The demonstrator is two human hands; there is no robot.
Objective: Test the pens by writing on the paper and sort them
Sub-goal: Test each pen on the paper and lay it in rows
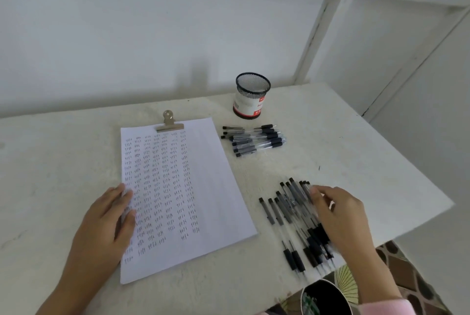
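Nearest, the right hand (338,215) curls its fingertips onto the near pile of pens (295,223) (grip unclear), choosing one to test. Flat, fingers together, the left hand (109,220) pins the paper (203,187); next, lift one pen cleanly.

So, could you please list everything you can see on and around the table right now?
Table: one, off-white, fills the lower view.
Paper: one white sheet, left part filled with test marks, centre.
Clip: one, metal, on the paper's top edge.
Mesh cup: one, black with a white and red label, far side.
Far pen pile: several black-and-clear pens, right of the clip.
Near pen pile: many similar pens, near right.
Left hand: flat on the paper's left edge.
Right hand: fingers on the near pen pile.
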